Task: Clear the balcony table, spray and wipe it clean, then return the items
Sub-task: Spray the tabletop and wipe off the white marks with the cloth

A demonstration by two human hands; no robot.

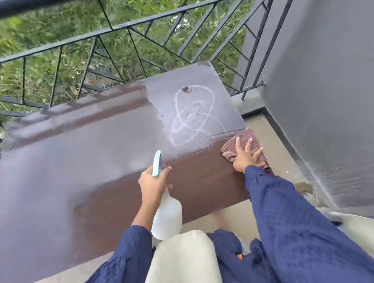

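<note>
The brown balcony table (78,170) fills the middle of the view, bare of items and partly wet, with pale ring marks (193,114) near its far right corner. My left hand (152,182) grips a white spray bottle (167,217) with a light blue nozzle, held above the table's near edge. My right hand (245,154) lies flat with fingers spread on a reddish-brown checked cloth (242,142) at the table's right edge. A dark wiped streak runs leftward from the cloth.
A black metal railing (131,28) borders the table's far side, with greenery beyond. A grey wall (331,88) stands on the right, with a strip of concrete floor (276,153) between it and the table. Something white and curved (367,235) sits at lower right.
</note>
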